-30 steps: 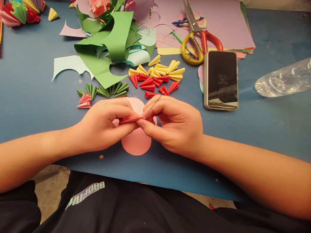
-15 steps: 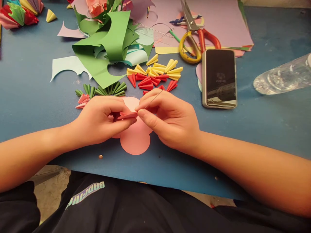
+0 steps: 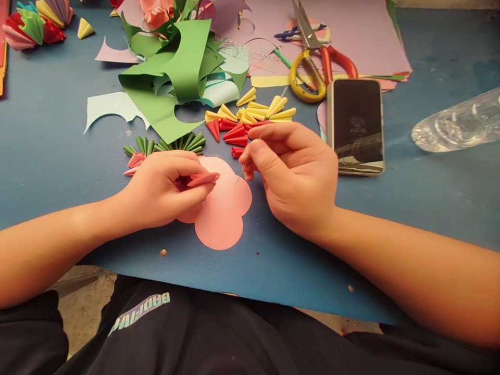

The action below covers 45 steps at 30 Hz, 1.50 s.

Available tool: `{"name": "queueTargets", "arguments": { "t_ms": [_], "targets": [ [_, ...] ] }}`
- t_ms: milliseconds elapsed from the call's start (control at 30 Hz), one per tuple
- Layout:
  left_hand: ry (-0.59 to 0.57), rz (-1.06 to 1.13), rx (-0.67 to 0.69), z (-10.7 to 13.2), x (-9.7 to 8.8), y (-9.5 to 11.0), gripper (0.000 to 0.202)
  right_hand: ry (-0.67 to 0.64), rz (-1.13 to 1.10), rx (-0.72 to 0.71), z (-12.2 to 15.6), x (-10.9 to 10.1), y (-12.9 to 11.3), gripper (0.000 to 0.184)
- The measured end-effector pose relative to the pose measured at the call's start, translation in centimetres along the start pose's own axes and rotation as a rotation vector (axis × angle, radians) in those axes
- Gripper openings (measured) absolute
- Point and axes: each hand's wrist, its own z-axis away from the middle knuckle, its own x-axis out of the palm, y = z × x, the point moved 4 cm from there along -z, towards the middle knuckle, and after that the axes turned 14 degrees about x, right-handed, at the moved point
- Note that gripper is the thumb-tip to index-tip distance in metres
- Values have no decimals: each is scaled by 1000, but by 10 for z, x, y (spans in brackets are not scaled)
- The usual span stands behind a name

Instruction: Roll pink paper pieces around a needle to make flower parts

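Observation:
My left hand (image 3: 167,190) pinches a folded pink paper piece (image 3: 203,180), its narrow tip pointing right. Between the thumb and fingers of my right hand (image 3: 295,177) is a thin needle (image 3: 239,176), slanting down to the left, apart from the paper piece. Below both hands lie pink paper circles (image 3: 219,224) on the blue table. Just beyond my left hand are rolled green paper cones (image 3: 183,141) and a few pink ones (image 3: 136,159). Red cones (image 3: 236,135) and yellow cones (image 3: 269,108) lie past my right hand, which partly hides the red ones.
Green paper scraps (image 3: 167,78) are heaped at the back. Scissors (image 3: 310,52) with yellow and orange handles rest on paper sheets (image 3: 351,36). A phone (image 3: 357,125) and a clear plastic bottle (image 3: 457,122) lie at the right. A multicoloured folded-paper piece (image 3: 37,26) sits back left.
My right hand has drawn back to the right and slightly up with the needle, away from the pink paper piece. My left hand stays almost in place, still pinching that piece.

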Motion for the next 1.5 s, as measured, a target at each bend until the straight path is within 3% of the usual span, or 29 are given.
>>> {"name": "queueTargets", "arguments": {
  "t_ms": [167, 333, 467, 600, 767, 900, 1067, 1267, 1500],
  "targets": [
    [4, 19, -17, 1, -2, 2, 42, -83, 23, -88, 8, 3, -2, 27],
    [-5, 43, -10, 0, 1, 4, 37, -207, 276, -275, 15, 8, -7, 12],
    [-32, 59, -22, 0, 3, 3, 32, -191, 368, -401, 16, 9, -12, 5],
    [-64, 152, -9, 3, 6, 3, 17, -107, 352, -355, 14, 7, -9, 5],
    [-17, 313, -46, 4, 7, -1, 6, -62, 344, -341, 13, 6, -8, 4],
    [9, 243, -7, 3, 3, -1, 9, -100, 322, -328, 12, 5, -10, 6],
    [32, 110, 44, 3, -1, 0, 15, -215, 265, -336, 12, 6, -11, 28],
    [66, 22, 89, 4, -1, 0, 8, -143, 399, -458, 19, 10, -15, 16],
    [136, 85, 155, 4, -2, 4, 6, -120, 334, -465, 20, 11, -15, 19]
  ]
}}
